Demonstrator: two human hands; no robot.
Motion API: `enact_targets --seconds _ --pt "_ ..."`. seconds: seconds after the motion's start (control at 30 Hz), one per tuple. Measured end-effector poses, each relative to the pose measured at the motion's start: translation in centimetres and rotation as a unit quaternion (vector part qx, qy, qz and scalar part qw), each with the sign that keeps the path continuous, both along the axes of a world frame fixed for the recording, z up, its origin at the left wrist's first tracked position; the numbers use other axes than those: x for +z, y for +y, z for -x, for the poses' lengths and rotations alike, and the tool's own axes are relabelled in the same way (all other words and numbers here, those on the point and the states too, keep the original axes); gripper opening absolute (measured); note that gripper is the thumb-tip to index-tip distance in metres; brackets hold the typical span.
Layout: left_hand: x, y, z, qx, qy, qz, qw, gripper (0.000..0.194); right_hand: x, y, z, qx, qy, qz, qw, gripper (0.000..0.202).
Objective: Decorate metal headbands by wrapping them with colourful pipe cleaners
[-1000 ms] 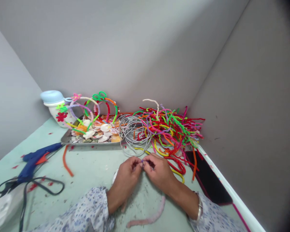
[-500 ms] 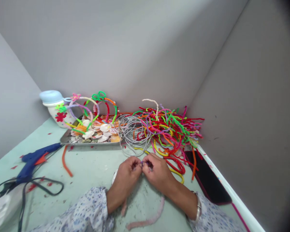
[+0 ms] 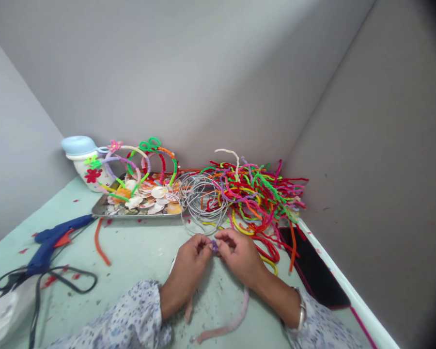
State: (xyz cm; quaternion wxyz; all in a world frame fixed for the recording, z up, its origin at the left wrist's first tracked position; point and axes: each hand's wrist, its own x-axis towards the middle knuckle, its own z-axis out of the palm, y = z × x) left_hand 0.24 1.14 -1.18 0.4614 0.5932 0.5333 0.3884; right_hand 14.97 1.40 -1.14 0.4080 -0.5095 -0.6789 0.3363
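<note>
A small purple fuzzy piece (image 3: pixel 214 246) is pinched between the fingertips of both hands, above the middle of the table. My left hand (image 3: pixel 193 259) closes on it from the left, and my right hand (image 3: pixel 240 254) grips it from the right. Its exact shape is too small to tell. Below my right hand a pale pink fuzzy stem (image 3: pixel 236 325) curves over the tabletop. Another pinkish end (image 3: pixel 188 310) shows beside my left wrist. A white object under my left hand is mostly hidden.
Behind are a metal tray (image 3: pixel 141 216) of shells, fuzzy headbands (image 3: pixel 174 169), coiled grey wire (image 3: pixel 203 206) and a heap of coloured stems (image 3: pixel 261 194). A blue glue gun (image 3: pixel 45 252) with its cord lies left, a black phone-like slab (image 3: pixel 318 271) right, a white bottle (image 3: pixel 83 167) back left.
More of the purple piece shows between my fingertips. My right hand's fingers have shifted slightly, and the whole view has moved a little.
</note>
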Motion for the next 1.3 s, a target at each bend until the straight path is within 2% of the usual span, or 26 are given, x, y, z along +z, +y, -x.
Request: enact_targets --seconds 0.1,0.2,0.37,0.5,0.7,0.97,1.3 --pt "-0.04 0.24 0.11 0.015 -0.036 0.028 0.999 0.016 -0.22 0.24 -0.14 0.004 0.115 0.085 0.990 0.022" --pt "0.00 0.38 0.12 0.022 -0.061 0.033 0.997 0.015 -0.44 0.41 -0.10 -0.002 0.149 0.113 0.982 0.021" --pt "0.55 0.30 0.03 0.005 -0.068 0.025 0.997 0.018 -0.54 0.55 0.17 -0.021 0.147 0.129 0.980 0.013" --pt "0.84 0.22 0.06 0.009 -0.044 0.015 0.999 0.023 -0.42 0.48 0.22 -0.016 0.138 0.128 0.982 0.013" --pt "0.56 0.26 0.13 0.007 -0.023 0.007 1.000 0.022 -0.18 0.16 0.21 -0.011 0.101 0.119 0.988 0.014" --pt "0.31 0.29 0.17 0.000 -0.025 0.005 1.000 0.023 0.27 0.09 0.14 0.012 0.109 0.115 0.987 0.016" --pt "0.50 0.19 0.22 -0.013 -0.024 0.011 1.000 0.023 0.38 0.21 0.10 0.016 0.080 0.125 0.989 0.018"
